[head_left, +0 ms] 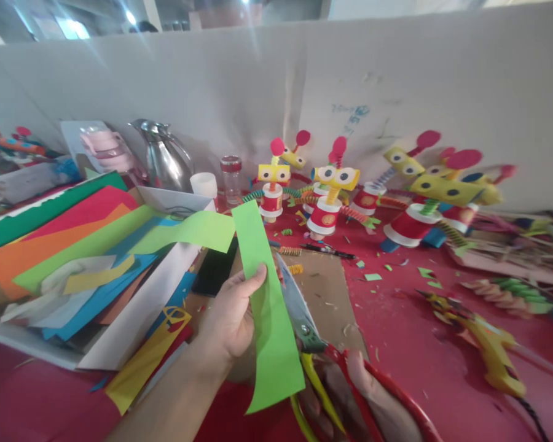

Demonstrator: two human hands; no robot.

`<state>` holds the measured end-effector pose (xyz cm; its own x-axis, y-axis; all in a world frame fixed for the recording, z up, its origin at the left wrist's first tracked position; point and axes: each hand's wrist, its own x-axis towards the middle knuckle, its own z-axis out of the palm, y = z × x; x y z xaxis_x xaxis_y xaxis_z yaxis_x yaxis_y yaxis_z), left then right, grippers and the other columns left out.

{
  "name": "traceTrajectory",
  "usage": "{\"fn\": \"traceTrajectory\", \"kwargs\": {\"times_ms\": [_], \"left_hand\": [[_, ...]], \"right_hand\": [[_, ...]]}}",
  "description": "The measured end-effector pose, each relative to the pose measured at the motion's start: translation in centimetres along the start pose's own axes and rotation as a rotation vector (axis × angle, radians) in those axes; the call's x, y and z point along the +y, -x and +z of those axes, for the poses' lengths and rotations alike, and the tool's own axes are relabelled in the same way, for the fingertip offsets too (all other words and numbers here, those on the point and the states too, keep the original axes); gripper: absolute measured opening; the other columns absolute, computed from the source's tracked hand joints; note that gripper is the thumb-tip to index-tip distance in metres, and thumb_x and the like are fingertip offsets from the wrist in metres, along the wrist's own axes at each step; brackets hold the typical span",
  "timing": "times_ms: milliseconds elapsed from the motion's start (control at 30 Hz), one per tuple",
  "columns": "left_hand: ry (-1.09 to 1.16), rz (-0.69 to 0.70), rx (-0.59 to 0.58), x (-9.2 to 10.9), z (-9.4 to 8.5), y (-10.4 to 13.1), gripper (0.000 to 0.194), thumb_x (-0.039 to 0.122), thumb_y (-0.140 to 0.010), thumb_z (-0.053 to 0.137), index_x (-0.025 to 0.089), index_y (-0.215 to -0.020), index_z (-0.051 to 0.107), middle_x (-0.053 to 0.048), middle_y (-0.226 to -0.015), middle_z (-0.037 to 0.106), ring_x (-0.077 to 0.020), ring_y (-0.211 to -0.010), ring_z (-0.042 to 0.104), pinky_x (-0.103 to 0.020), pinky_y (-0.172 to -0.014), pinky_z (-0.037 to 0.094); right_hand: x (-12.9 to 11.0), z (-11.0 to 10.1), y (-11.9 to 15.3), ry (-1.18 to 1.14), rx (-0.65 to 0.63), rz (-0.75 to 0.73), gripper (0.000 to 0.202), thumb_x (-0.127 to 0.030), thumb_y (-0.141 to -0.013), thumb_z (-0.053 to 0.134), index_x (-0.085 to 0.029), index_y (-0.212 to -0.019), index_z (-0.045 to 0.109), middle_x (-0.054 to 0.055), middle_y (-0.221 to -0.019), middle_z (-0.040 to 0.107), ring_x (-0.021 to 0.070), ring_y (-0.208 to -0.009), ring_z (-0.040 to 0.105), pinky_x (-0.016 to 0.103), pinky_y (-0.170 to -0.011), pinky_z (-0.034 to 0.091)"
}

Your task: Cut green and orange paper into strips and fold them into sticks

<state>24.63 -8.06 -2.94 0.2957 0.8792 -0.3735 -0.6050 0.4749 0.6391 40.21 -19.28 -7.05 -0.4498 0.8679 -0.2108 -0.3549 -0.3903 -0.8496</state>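
Observation:
A light green paper strip is pinched in my left hand, thumb on its front face. The strip stands tilted, its lower end curling slightly. Close on its right, my right hand grips scissors with red and yellow handles. Their blades point up and away, partly behind the strip; I cannot tell whether they touch it. Some right-hand fingers are hidden behind the handles. Beneath both hands lies a brown cardboard sheet. A second light green strip hangs over the edge of the paper box.
At left is a white box of coloured paper. Paper-cup robot figures stand along the back. A yellow glue gun lies at right, and a black phone beside the box. A steel jug and a glass jar stand behind.

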Motion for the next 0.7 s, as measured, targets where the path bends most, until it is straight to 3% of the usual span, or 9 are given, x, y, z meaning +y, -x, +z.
{"fn": "traceTrajectory", "kwargs": {"times_ms": [100,200,433,500,600,700], "left_hand": [[-0.027,-0.012,0.019,0.0,0.2,0.2,0.008,0.015,-0.084,0.067,0.011,-0.089,0.069,-0.006,-0.075,0.074,-0.0165,-0.069,0.072,-0.027,-0.071,0.059],[-0.049,-0.018,0.043,0.1,0.4,0.2,0.008,0.014,-0.087,0.061,0.010,-0.085,0.068,-0.006,-0.072,0.073,-0.0162,-0.065,0.071,-0.028,-0.071,0.060],[-0.019,0.058,0.105,2.4,-0.2,-0.5,0.013,0.014,-0.090,0.057,0.015,-0.084,0.069,-0.005,-0.082,0.074,-0.0131,-0.069,0.070,-0.022,-0.062,0.058],[0.004,0.202,0.131,3.4,-0.6,-0.8,0.009,0.020,-0.089,0.062,0.019,-0.085,0.069,-0.001,-0.087,0.074,-0.0113,-0.073,0.068,-0.020,-0.062,0.056],[-0.041,0.569,0.063,4.4,-1.2,-1.0,0.008,0.034,-0.083,0.071,0.027,-0.086,0.071,0.002,-0.097,0.073,-0.0122,-0.091,0.065,-0.023,-0.080,0.054],[-0.360,0.901,-0.037,4.2,-1.7,-0.5,0.014,0.035,-0.071,0.080,0.029,-0.083,0.075,0.001,-0.109,0.071,-0.0169,-0.100,0.059,-0.028,-0.091,0.048]], "right_hand": [[0.3,0.2,-0.1,-0.028,0.027,-0.050,0.073,-0.084,-0.080,0.030,-0.018,-0.084,0.060,-0.002,-0.057,0.048,0.0080,-0.040,0.039,0.021,-0.039,0.037],[0.1,0.0,-0.2,-0.042,-0.030,-0.079,0.071,-0.081,-0.084,0.029,-0.016,-0.075,0.055,-0.003,-0.055,0.046,0.0069,-0.038,0.039,0.020,-0.038,0.035],[-0.5,-1.3,0.6,-0.126,-0.136,-0.108,0.058,-0.069,-0.090,0.041,-0.017,-0.112,0.054,-0.001,-0.071,0.053,0.0061,-0.044,0.042,0.019,-0.040,0.036],[-0.8,-1.9,1.1,-0.099,-0.164,-0.118,0.056,-0.065,-0.091,0.043,-0.015,-0.114,0.054,0.001,-0.074,0.053,0.0061,-0.046,0.042,0.019,-0.040,0.036],[-1.7,-2.4,1.8,-0.037,-0.136,-0.177,0.052,-0.060,-0.090,0.051,-0.016,-0.117,0.055,0.001,-0.075,0.053,0.0056,-0.048,0.041,0.018,-0.041,0.037],[-2.5,-2.2,2.0,0.024,-0.036,-0.183,0.050,-0.058,-0.091,0.052,-0.014,-0.115,0.056,0.002,-0.072,0.058,0.0076,-0.048,0.049,0.019,-0.042,0.039]]}}
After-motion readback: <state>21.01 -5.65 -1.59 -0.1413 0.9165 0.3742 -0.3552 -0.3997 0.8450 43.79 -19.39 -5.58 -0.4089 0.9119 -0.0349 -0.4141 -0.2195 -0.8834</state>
